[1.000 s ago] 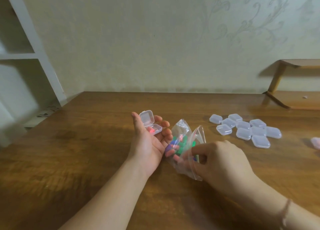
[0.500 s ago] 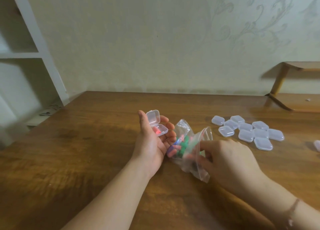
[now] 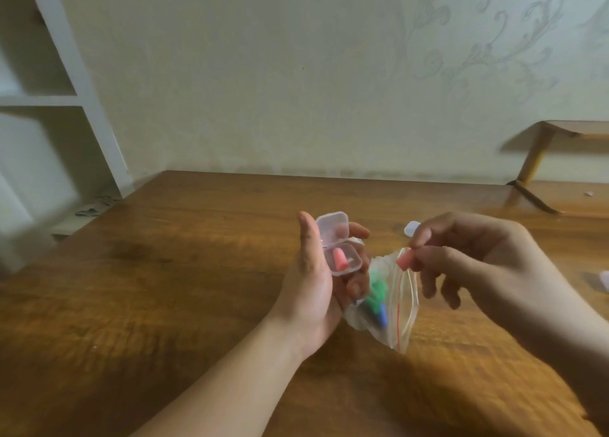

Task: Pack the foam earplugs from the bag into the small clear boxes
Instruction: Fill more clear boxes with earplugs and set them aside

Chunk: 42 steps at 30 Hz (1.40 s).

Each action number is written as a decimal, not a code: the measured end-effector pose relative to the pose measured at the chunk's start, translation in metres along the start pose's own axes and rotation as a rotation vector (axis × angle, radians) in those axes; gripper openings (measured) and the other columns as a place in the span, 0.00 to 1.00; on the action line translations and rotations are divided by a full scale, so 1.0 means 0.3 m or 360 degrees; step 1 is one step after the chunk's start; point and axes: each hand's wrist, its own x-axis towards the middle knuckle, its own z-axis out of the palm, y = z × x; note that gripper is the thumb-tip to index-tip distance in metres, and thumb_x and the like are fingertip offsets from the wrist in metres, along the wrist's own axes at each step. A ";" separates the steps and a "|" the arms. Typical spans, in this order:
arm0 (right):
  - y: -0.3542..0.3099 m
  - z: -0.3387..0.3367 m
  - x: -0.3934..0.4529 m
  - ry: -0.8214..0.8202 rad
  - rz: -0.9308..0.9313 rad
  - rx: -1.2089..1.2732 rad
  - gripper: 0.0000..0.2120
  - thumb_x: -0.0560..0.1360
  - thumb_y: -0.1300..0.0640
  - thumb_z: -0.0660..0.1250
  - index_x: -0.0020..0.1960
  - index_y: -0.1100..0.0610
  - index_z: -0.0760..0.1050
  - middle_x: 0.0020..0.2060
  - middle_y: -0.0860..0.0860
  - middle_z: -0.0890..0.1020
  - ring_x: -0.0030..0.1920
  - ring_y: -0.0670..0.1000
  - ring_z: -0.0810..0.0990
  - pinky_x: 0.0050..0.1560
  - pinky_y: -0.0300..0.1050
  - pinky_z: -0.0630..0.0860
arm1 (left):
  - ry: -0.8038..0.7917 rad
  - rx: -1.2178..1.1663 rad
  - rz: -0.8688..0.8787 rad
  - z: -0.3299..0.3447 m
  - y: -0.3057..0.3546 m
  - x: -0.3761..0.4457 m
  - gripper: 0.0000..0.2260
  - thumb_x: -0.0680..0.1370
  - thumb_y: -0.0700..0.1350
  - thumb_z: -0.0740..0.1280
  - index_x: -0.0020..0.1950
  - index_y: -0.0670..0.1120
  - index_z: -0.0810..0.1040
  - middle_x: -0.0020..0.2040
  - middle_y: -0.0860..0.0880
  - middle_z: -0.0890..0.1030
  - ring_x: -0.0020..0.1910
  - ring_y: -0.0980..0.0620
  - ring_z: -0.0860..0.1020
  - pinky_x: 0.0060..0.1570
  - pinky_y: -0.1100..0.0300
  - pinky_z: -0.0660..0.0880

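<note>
Pink earplug (image 3: 339, 261) in open box (image 3: 341, 262); bag (image 3: 392, 308) holds green, blue.

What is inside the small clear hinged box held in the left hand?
One pink foam earplug lies in the small clear hinged box. Nothing else shows; fingers hide its far corner.

The right hand (image 3: 487, 265) blocks nearly all of one clear box (image 3: 412, 228) behind it — only a corner peeks out. Another box (image 3: 604, 280) is cut off at the right edge, and the bag (image 3: 400, 308) blurs its earplugs (image 3: 377, 291) — no counting them.
</note>
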 end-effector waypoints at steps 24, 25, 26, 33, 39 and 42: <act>0.086 0.092 -0.031 0.0395 -0.0398 -0.0534 0.05 0.71 0.55 0.67 0.44 0.45 0.79 0.36 0.40 0.81 0.30 0.48 0.80 0.25 0.47 0.74 | -0.0371 -0.0179 -0.0067 0.049 -0.007 -0.047 0.20 0.80 0.59 0.60 0.58 0.47 0.83 0.42 0.45 0.80 0.38 0.53 0.76 0.40 0.58 0.72; 0.090 0.085 -0.028 0.0411 -0.0377 -0.0451 0.07 0.72 0.56 0.67 0.45 0.44 0.78 0.38 0.40 0.81 0.30 0.48 0.80 0.26 0.48 0.75 | -0.0370 -0.0235 -0.0090 0.044 -0.002 -0.046 0.17 0.79 0.56 0.63 0.58 0.47 0.83 0.44 0.44 0.80 0.40 0.53 0.77 0.41 0.59 0.73; 0.092 0.079 -0.024 0.0418 -0.0355 -0.0409 0.09 0.73 0.57 0.66 0.47 0.43 0.77 0.39 0.41 0.81 0.31 0.48 0.80 0.27 0.48 0.76 | -0.0374 -0.0274 -0.0108 0.040 0.004 -0.046 0.15 0.76 0.53 0.66 0.58 0.48 0.84 0.45 0.44 0.81 0.42 0.52 0.78 0.43 0.59 0.74; 0.103 0.073 -0.016 0.0201 -0.0266 -0.0492 0.10 0.76 0.51 0.60 0.53 0.41 0.77 0.43 0.36 0.80 0.38 0.45 0.81 0.35 0.46 0.79 | -0.0319 0.0214 -0.0032 0.008 0.029 -0.033 0.27 0.77 0.39 0.71 0.71 0.62 0.71 0.60 0.46 0.83 0.61 0.47 0.81 0.61 0.50 0.78; 0.116 0.078 -0.006 0.0147 -0.0246 -0.0746 0.16 0.72 0.35 0.64 0.51 0.43 0.80 0.35 0.40 0.80 0.38 0.41 0.78 0.34 0.42 0.77 | -0.0345 0.0767 0.0118 0.009 0.032 -0.039 0.39 0.80 0.37 0.68 0.81 0.60 0.49 0.59 0.52 0.84 0.62 0.57 0.79 0.68 0.52 0.73; 0.115 0.068 -0.001 0.0075 -0.0274 -0.0797 0.16 0.71 0.34 0.62 0.47 0.42 0.82 0.35 0.40 0.79 0.39 0.42 0.77 0.34 0.42 0.76 | -0.0359 0.0826 0.0129 0.005 0.033 -0.040 0.42 0.79 0.38 0.68 0.80 0.61 0.45 0.57 0.55 0.85 0.61 0.58 0.80 0.68 0.50 0.72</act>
